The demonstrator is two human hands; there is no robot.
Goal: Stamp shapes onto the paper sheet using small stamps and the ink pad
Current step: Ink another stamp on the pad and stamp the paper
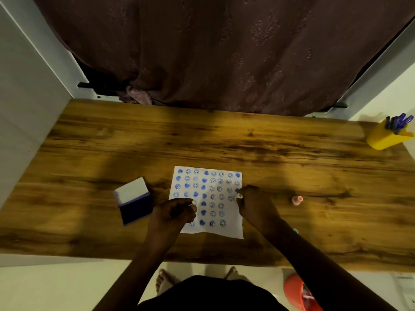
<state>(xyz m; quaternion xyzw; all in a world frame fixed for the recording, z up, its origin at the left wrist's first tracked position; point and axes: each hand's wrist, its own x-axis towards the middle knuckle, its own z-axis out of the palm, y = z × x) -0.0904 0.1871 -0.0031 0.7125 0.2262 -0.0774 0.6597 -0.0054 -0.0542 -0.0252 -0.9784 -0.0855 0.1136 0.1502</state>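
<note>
A white paper sheet (226, 217) lies on the wooden table (247, 142), covered with several blue heart and smiley prints in columns. My right hand (253, 203) is shut on a small pale stamp (239, 196), held at the sheet's right edge by the last column. My left hand (175, 213) rests on the sheet's lower left part with curled fingers; what it holds, if anything, is hidden. The ink pad (134, 201) sits open left of the sheet, its dark blue pad facing up and its white lid raised.
A small pink stamp (297, 200) stands on the table right of the sheet. A yellow cup with purple pens (388, 135) is at the far right corner. A dark curtain (224, 52) hangs behind the table. An orange object (296, 292) sits on the floor.
</note>
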